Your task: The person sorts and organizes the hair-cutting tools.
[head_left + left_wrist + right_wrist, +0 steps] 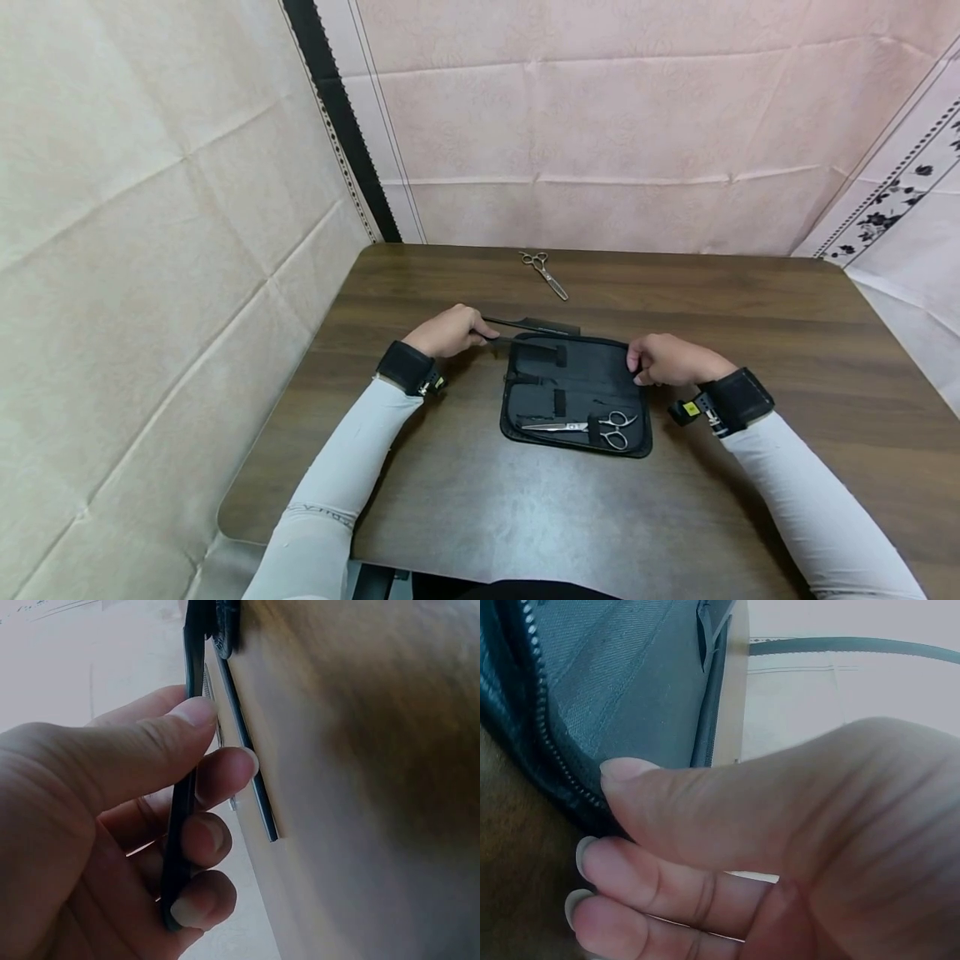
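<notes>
My left hand (452,332) pinches a slim black bar-shaped tool (180,810) between thumb and curled fingers; its exact kind is unclear. The tool's far end reaches over the upper left of an open black zip case (600,375), near an elastic loop (561,356). At the case's right edge, my right hand (671,360) grips the zippered rim (544,712), thumb on the inner side and fingers at the outside. Silver scissors (617,429) lie along the case's lower part under a strap. Just behind the case rests a black comb (551,326) with a thin tail.
Thinning scissors (555,285) lie near the back of the brown wooden table (712,500). Pale cloth hangings (600,125) stand along the table's back and left. The table's front edge runs close to the person's body.
</notes>
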`<state>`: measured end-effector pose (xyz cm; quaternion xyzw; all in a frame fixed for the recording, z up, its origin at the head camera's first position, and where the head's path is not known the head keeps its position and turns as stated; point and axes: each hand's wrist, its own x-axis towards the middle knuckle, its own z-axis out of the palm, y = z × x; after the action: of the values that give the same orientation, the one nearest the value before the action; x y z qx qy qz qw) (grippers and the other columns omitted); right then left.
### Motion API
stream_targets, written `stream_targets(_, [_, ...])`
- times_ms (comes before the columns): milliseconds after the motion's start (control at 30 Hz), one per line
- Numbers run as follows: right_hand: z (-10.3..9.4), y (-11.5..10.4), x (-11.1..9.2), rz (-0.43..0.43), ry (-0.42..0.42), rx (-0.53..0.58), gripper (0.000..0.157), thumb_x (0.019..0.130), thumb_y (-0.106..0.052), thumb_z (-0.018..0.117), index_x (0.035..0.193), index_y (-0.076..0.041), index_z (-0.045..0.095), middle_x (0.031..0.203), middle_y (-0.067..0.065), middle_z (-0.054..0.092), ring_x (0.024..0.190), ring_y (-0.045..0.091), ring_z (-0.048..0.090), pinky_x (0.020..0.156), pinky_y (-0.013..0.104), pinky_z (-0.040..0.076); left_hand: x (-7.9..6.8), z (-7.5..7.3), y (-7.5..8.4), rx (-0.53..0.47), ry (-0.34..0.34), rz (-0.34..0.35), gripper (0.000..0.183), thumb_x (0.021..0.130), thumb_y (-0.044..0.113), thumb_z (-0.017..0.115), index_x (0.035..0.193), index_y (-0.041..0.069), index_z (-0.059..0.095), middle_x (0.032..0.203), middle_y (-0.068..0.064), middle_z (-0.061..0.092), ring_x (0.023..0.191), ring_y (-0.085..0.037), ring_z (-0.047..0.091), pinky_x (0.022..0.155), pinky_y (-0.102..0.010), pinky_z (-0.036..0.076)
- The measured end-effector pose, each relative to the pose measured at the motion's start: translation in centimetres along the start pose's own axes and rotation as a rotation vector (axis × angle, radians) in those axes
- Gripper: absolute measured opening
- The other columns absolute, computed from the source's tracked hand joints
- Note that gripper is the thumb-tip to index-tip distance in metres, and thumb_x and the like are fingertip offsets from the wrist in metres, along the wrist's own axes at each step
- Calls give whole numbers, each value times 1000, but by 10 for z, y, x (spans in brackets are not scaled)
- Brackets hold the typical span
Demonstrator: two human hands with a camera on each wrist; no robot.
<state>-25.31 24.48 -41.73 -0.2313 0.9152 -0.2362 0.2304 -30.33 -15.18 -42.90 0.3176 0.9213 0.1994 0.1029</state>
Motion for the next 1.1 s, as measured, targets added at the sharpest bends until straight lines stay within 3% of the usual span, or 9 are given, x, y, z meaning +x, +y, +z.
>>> stream_targets(1100, [2, 2, -2, -9, 10, 11, 13, 91, -1, 74, 96, -4, 63, 67, -3, 41, 62, 17, 48, 63, 33, 41, -1, 5, 4, 10, 1, 32, 27, 99, 4, 68, 123, 12, 77, 125, -4, 75, 119, -19, 70, 97, -32, 57])
